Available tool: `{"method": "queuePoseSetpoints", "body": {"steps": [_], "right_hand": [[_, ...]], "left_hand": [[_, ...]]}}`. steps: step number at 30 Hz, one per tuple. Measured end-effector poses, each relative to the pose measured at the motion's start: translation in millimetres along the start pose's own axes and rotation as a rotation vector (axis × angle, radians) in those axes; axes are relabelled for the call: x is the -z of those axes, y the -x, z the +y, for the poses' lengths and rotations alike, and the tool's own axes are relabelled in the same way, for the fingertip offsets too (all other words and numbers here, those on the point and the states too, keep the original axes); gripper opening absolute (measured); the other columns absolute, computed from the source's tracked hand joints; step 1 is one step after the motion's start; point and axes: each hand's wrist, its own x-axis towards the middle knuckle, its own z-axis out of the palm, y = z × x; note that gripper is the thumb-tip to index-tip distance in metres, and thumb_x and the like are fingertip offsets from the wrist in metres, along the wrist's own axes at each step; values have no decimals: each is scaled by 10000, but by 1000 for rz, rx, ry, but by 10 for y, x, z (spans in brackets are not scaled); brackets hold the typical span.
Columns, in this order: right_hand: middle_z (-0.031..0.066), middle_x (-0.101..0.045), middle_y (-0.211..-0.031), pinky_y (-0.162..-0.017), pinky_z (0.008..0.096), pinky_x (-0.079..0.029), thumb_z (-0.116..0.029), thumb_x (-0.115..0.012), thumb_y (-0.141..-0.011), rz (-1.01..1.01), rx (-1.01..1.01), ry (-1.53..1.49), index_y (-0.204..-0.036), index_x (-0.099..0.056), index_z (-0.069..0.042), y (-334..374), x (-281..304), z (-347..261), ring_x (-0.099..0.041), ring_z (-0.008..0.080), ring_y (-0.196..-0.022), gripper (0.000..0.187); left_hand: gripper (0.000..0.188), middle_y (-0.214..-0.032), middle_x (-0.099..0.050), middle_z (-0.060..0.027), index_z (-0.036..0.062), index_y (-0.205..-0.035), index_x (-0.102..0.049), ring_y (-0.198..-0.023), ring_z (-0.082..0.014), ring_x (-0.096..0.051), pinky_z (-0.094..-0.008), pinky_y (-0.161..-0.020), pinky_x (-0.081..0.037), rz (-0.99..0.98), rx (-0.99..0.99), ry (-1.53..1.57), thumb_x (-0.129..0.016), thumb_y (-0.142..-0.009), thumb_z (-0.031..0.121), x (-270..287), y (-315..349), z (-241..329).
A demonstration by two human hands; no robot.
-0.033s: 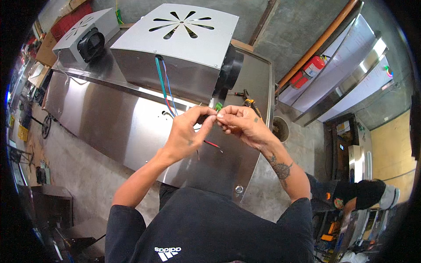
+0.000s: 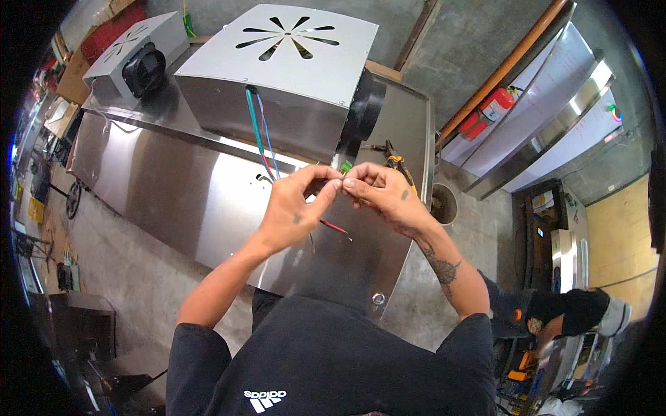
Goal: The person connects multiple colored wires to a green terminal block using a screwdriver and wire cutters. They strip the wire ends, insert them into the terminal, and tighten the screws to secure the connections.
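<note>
My left hand [image 2: 295, 208] and my right hand [image 2: 388, 194] meet fingertip to fingertip over a shiny metal panel. Both are closed in a pinch, and whatever is between the fingers is too small and covered to make out. Just beyond the fingertips shows a small green connector [image 2: 345, 167]. Teal sleeving [image 2: 254, 125] and a thin blue wire [image 2: 263, 128] come out of a hole in a grey metal box [image 2: 277, 111] and run down behind my left hand. A red wire [image 2: 334, 227] with a bare-looking end sticks out below that hand.
Pliers with black and orange handles [image 2: 399, 166] lie on the panel beyond my right hand. A black round duct fitting [image 2: 368, 104] juts from the box. A second similar box [image 2: 135, 59] stands at far left. A fire extinguisher [image 2: 488, 113] and another person's leg [image 2: 569, 308] are at right.
My pinched hands stay together, with only a slight shift of the right fingers and wrist. The other person's leg at right has moved a little.
</note>
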Motion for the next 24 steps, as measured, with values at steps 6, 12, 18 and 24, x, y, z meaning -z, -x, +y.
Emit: {"method": "queuePoseSetpoints", "body": {"steps": [6, 12, 18, 24], "right_hand": [[121, -721, -1066, -845, 413, -561, -5, -855, -869, 295, 1098, 1120, -1154, -694, -30, 4, 94, 67, -700, 301, -959, 328], [118, -712, -1134, -877, 436, -574, -24, -776, -813, 222, 1237, 1263, -1264, -735, -7, -62, 88, 81, -698, 301, -1012, 453], [111, -698, -1107, -878, 427, -568, -23, -770, -800, 164, 1209, 1293, -1247, -723, -1, -63, 113, -78, -686, 308, -1026, 450], [87, -686, -1009, -814, 368, -541, -86, -763, -998, 95, 904, 1086, -1111, -681, -1, -147, 105, -141, -663, 240, -927, 163]], "left_hand": [[240, -934, -733, -38, -45, -1180, -740, -833, -91, -672, -258, -774, -566, -136, 322, 318, -754, -1057, 160, 130, -152, 103], [259, -949, -739, -51, -57, -1163, -745, -848, -104, -687, -260, -786, -575, -215, 376, 382, -777, -1043, 170, 214, -313, 75], [245, -942, -742, -52, -50, -1144, -753, -843, -110, -696, -260, -772, -575, -258, 397, 399, -782, -1037, 169, 262, -349, 100], [180, -962, -744, -62, -44, -1114, -731, -844, -111, -696, -271, -769, -585, -181, 212, 142, -768, -1044, 119, 188, -329, 86]]}}
